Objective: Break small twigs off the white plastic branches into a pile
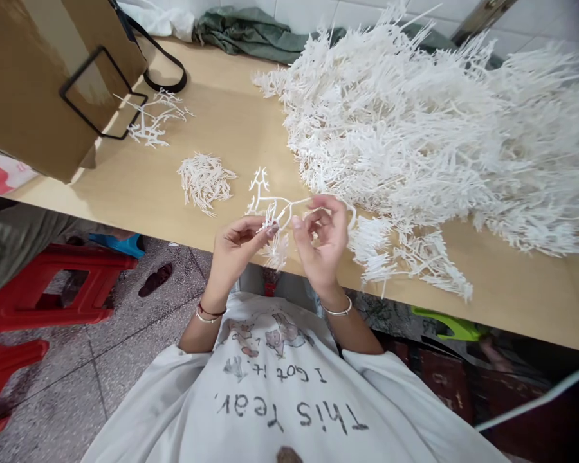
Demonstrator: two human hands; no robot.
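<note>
Branched white stem point(294, 203) lies roughly left-right, forked tips at left, pointing away from body. It's at the table point(251, 128) edge, just beyond left hand point(241, 247), crossing to right hand point(323, 241). Left pinches its lower twigs, thumb to fingers; right half-curled at the stem, can't tell if gripping. White pile point(390, 128) right.
</note>
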